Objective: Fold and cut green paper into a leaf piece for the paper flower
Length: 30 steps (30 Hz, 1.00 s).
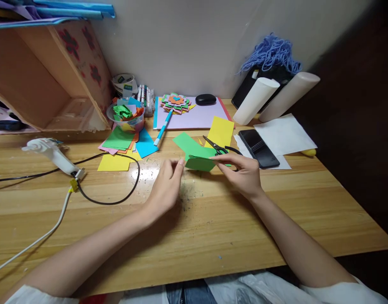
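A folded piece of green paper [198, 162] is held just above the wooden desk [213, 219]. My right hand [243, 175] pinches its right edge between thumb and fingers. My left hand [167, 185] is beside the paper's left edge, fingers curled, a fingertip touching or nearly touching it. A larger green sheet [187, 143] lies just behind. Black-handled scissors [221, 148] rest on the desk right behind my right hand, partly on a yellow sheet [221, 131].
A glue gun [53, 154] with black and white cords lies at left. Coloured paper sheets [121, 145], a bowl of scraps [126, 116], a layered paper flower [176, 103], a blue pen [162, 128], a phone [259, 147] and rolled white paper [255, 101] sit behind.
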Motion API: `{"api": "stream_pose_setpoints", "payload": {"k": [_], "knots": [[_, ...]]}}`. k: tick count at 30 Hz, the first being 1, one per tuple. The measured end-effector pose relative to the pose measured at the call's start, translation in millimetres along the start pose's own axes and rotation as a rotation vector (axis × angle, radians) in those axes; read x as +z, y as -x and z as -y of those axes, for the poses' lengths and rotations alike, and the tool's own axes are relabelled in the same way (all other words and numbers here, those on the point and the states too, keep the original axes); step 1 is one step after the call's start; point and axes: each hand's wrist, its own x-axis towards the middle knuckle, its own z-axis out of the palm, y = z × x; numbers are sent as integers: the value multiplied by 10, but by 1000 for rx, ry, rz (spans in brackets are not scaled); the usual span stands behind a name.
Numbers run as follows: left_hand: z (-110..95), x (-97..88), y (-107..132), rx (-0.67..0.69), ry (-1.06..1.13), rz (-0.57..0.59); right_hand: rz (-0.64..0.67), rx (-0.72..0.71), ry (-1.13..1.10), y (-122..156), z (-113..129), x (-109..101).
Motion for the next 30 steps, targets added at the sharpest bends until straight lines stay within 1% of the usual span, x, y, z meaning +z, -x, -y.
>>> {"api": "stream_pose_setpoints", "payload": {"k": [1,3,4,5,7,11,14,17,19,22,24,30], "knots": [[-13,4,-7,-73,69,89,10,-77,45,18,-4,0],[-39,6,-34,-194,210,271,88,-199,102,45,-17,-2],[-48,4,-51,-231,263,327,137,-249,119,52,-25,-3],[-51,0,-67,-251,299,351,180,-293,131,54,-33,-3],[-37,-10,-94,-265,340,353,236,-368,152,48,-47,1],[41,-15,-112,-292,364,350,285,-497,244,29,-45,34],[79,-11,-106,-286,375,397,317,-549,338,29,-25,70],[83,-9,-105,-284,386,428,335,-545,398,36,-17,96],[78,-8,-110,-294,375,406,335,-548,403,41,-20,108],[72,-4,-117,-308,368,371,315,-533,354,54,-11,132],[70,-2,-117,-311,375,372,285,-470,298,65,16,157],[75,11,-109,-305,376,379,231,-176,176,85,104,235]]}}
